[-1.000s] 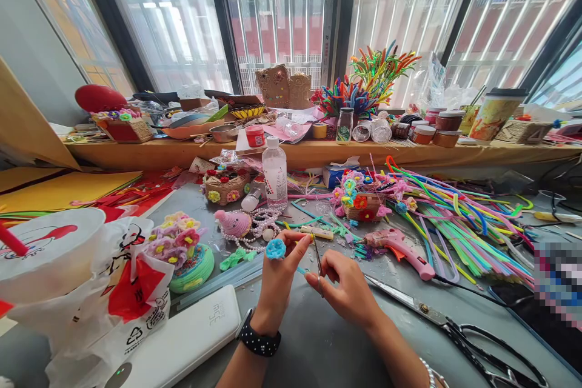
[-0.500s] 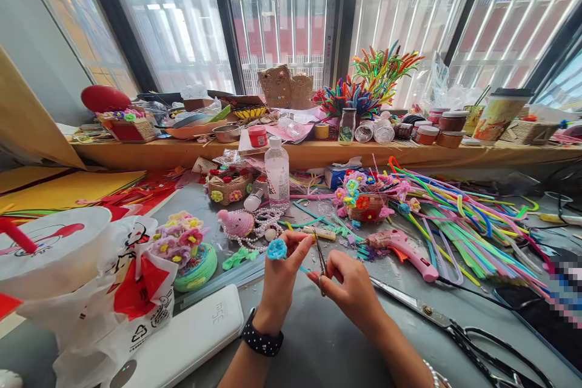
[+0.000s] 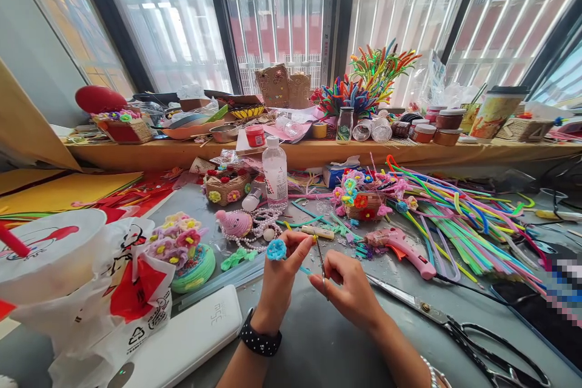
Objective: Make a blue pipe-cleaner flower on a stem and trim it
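Note:
My left hand (image 3: 276, 284) is closed on a light-blue pipe-cleaner flower (image 3: 276, 250), whose fuzzy round head sits over the back of the hand. A blue stem end shows below the fingers, between the two hands. Something small and yellow-orange shows at the left fingertips; I cannot tell what it is. My right hand (image 3: 352, 291) grips small scissors (image 3: 321, 259) by the handles, with the narrow blades pointing up beside the left fingertips. Behind the fingers lies a short cream-coloured stick (image 3: 318, 231).
Large shears (image 3: 425, 308) lie at right, with a pink glue gun (image 3: 402, 248) behind. Bundled pipe cleaners (image 3: 473, 242) spread beyond. A clear bottle (image 3: 275, 176) stands ahead. At left are a white power bank (image 3: 191, 333), a pipe-cleaner bouquet (image 3: 182, 239) and a lidded cup (image 3: 54, 254).
The small scissors have turned, so their blades now look closer together and thinner. Both hands hold nearly the same place. The view has shifted very slightly.

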`<state>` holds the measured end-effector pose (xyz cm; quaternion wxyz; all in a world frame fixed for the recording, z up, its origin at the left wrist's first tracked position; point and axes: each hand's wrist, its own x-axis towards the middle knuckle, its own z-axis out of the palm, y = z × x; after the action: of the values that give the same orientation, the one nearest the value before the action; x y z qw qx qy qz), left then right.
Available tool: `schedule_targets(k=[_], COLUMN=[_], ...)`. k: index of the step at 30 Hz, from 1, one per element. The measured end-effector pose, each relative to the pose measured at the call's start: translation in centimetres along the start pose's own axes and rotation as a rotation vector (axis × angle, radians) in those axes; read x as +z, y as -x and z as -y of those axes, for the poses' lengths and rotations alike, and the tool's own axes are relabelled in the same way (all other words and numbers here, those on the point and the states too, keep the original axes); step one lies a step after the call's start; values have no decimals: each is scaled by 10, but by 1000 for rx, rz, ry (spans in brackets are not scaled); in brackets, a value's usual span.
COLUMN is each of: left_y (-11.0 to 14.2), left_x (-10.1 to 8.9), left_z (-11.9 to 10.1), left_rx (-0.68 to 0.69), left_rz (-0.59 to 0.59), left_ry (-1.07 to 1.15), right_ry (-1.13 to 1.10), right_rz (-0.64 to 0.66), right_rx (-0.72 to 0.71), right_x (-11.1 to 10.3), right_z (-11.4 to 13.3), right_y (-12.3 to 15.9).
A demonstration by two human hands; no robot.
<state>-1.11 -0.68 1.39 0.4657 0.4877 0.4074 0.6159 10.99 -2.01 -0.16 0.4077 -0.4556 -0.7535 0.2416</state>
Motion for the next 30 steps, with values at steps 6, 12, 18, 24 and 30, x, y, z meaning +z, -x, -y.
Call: schedule_targets(k=[6, 12, 18, 24, 30], left_y=[-1, 0, 0, 1, -2], left_x=[-1, 0, 0, 2, 1], left_z=[1, 1, -1, -5, 0], left_rx=[15, 32, -10, -47, -52], left_rz=[-22, -25, -58, -63, -55], left_ry=[-25, -75, -50, -69, 7], right_ry=[43, 27, 96, 173, 175], right_rz=[-55, -97, -138, -39, -31], right_rx=[-17, -38, 120, 244, 275], right_x=[3, 6, 3, 6, 9], right_z=[-5, -7, -13, -21, -26], right_y=[0, 0, -4, -5, -4])
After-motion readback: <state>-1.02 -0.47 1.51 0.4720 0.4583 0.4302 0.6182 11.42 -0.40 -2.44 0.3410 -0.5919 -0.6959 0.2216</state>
